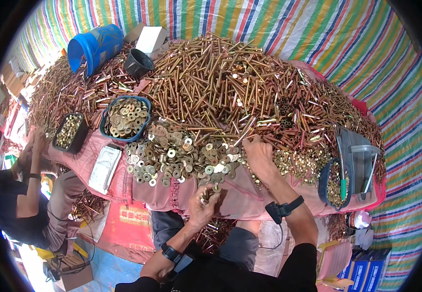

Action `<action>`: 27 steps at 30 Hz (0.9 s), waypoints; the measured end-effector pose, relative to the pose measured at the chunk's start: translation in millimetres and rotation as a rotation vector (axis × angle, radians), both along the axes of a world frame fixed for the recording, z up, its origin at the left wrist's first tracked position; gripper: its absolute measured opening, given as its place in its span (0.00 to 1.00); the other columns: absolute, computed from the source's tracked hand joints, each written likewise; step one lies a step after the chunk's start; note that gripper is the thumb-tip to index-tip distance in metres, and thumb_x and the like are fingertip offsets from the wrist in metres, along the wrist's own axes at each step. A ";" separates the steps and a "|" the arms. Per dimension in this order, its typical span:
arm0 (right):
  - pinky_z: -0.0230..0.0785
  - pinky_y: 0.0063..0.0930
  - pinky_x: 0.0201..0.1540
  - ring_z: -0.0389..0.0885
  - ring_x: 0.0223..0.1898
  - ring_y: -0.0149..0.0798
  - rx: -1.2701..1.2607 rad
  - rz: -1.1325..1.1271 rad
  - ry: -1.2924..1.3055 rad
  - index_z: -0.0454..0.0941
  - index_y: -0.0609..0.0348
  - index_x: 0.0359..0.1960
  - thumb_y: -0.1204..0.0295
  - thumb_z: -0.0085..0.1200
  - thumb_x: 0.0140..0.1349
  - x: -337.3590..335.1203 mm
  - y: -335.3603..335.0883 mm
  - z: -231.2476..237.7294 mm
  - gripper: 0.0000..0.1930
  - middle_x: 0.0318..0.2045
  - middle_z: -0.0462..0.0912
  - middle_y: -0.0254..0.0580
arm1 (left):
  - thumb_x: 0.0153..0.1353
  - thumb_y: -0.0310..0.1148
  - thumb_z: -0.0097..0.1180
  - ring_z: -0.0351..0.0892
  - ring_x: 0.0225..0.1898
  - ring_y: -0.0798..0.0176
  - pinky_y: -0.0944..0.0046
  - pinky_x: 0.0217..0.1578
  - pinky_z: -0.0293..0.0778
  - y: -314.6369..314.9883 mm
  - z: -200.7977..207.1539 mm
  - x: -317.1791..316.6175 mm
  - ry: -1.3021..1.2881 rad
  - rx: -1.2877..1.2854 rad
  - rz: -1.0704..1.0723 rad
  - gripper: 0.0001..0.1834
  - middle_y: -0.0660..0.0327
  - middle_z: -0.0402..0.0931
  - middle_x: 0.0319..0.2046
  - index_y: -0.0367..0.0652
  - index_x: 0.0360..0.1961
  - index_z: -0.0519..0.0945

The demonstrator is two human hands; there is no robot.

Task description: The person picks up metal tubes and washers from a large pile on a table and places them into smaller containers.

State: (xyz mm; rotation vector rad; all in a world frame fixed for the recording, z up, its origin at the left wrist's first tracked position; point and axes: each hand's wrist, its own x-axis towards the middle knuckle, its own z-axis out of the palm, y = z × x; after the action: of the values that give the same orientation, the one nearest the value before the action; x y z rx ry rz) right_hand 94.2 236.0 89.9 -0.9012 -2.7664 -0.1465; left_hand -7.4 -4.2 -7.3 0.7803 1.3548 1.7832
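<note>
My left hand is closed at the near edge of the pink cloth, around small brassy metal pieces; a washer shows at its fingertips. My right hand reaches to the front of a large heap of bronze-coloured metal sleeves and bolts. Its fingers are bent together by the heap, and whatever they pinch is hidden. Between the hands and to the left spreads a pile of flat washers. Beyond my right wrist lie many small gold nuts.
Washers fill a blue tub; nuts fill a black tray and a dark blue basket. A grey scoop-like container stands right. A silver packet lies left. A blue bucket rests behind. Another person's arm works at far left.
</note>
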 end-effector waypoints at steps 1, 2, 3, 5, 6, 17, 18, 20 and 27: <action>0.73 0.53 0.31 0.84 0.34 0.61 0.008 0.003 -0.030 0.80 0.65 0.38 0.81 0.55 0.56 1.2 -0.5 -0.5 0.07 0.34 0.78 0.64 | 0.71 0.23 0.63 0.80 0.40 0.72 0.71 0.43 0.77 0.5 2.7 2.6 -0.013 0.017 0.023 0.16 0.64 0.83 0.43 0.35 0.58 0.81; 0.74 0.52 0.33 0.84 0.36 0.60 0.017 0.005 -0.059 0.79 0.65 0.37 0.82 0.55 0.56 2.7 -1.5 -1.2 0.07 0.36 0.77 0.63 | 0.71 0.23 0.62 0.80 0.40 0.73 0.71 0.43 0.77 1.1 5.3 4.3 -0.048 0.052 0.037 0.16 0.64 0.83 0.44 0.36 0.59 0.80; 0.74 0.53 0.35 0.83 0.38 0.61 0.026 0.047 -0.049 0.79 0.64 0.38 0.82 0.55 0.57 4.9 -1.8 -1.2 0.08 0.38 0.76 0.62 | 0.71 0.23 0.62 0.80 0.40 0.72 0.70 0.44 0.77 1.5 7.2 3.9 0.006 0.034 0.035 0.16 0.64 0.83 0.43 0.36 0.59 0.80; 0.74 0.55 0.39 0.80 0.43 0.62 0.032 0.121 -0.034 0.77 0.64 0.41 0.82 0.55 0.58 10.2 -1.4 -0.5 0.09 0.43 0.73 0.59 | 0.70 0.21 0.62 0.81 0.40 0.70 0.69 0.44 0.77 2.1 9.3 1.4 0.032 0.029 0.002 0.16 0.63 0.83 0.42 0.36 0.57 0.81; 0.74 0.55 0.40 0.79 0.44 0.61 0.017 0.146 -0.030 0.77 0.64 0.41 0.82 0.54 0.58 12.8 -1.7 -0.3 0.09 0.43 0.72 0.58 | 0.69 0.21 0.63 0.81 0.41 0.69 0.68 0.44 0.77 1.4 9.5 -0.1 0.151 0.028 0.015 0.16 0.62 0.82 0.42 0.36 0.57 0.81; 0.72 0.54 0.43 0.78 0.44 0.58 -0.010 0.127 0.033 0.78 0.63 0.43 0.81 0.55 0.63 17.0 0.0 4.2 0.08 0.42 0.74 0.52 | 0.65 0.18 0.63 0.84 0.42 0.62 0.65 0.45 0.79 0.8 8.4 -5.9 0.333 0.068 0.024 0.16 0.55 0.83 0.42 0.35 0.55 0.82; 0.73 0.53 0.43 0.79 0.43 0.58 -0.064 0.151 0.185 0.79 0.63 0.45 0.80 0.57 0.62 17.7 -2.0 6.7 0.09 0.41 0.75 0.52 | 0.65 0.18 0.63 0.84 0.42 0.61 0.65 0.45 0.79 0.6 7.9 -6.0 0.365 0.060 0.028 0.16 0.55 0.83 0.42 0.35 0.55 0.82; 0.74 0.49 0.43 0.80 0.40 0.57 -0.168 0.161 0.490 0.81 0.62 0.48 0.77 0.61 0.62 20.5 -10.8 12.9 0.13 0.38 0.78 0.52 | 0.65 0.18 0.63 0.84 0.42 0.61 0.64 0.45 0.79 0.6 7.1 -6.2 0.386 0.065 0.027 0.16 0.54 0.83 0.43 0.34 0.55 0.81; 0.74 0.18 0.31 0.79 0.30 0.21 -1.079 -0.021 0.957 0.79 0.65 0.58 0.71 0.66 0.72 28.6 -86.1 27.7 0.18 0.33 0.85 0.34 | 0.66 0.21 0.64 0.82 0.41 0.62 0.62 0.46 0.78 -1.6 10.5 -7.7 0.404 0.061 0.003 0.16 0.55 0.83 0.43 0.35 0.55 0.82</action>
State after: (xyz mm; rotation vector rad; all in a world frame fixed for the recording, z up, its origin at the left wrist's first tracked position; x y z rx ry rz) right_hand 122.8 149.9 117.6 -0.8257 -1.7649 1.4577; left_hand -15.1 -5.8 3.2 1.2217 1.5588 1.7355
